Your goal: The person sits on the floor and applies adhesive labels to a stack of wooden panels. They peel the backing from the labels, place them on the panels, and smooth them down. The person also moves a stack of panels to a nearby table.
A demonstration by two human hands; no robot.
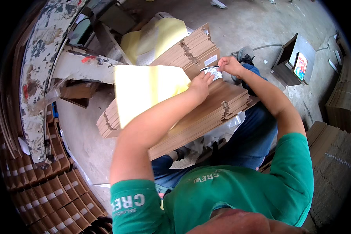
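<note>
Beneath my left hand, fingers outstretched, a white label looked mostly laid on cardboard, its corner not yet freed from my pinching right hand.

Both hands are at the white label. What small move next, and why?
Probably press the white label down from left to right: the left hand lies against its left part on the brown cardboard, while the right hand pinches its right end, so that end may not be stuck yet.
</note>
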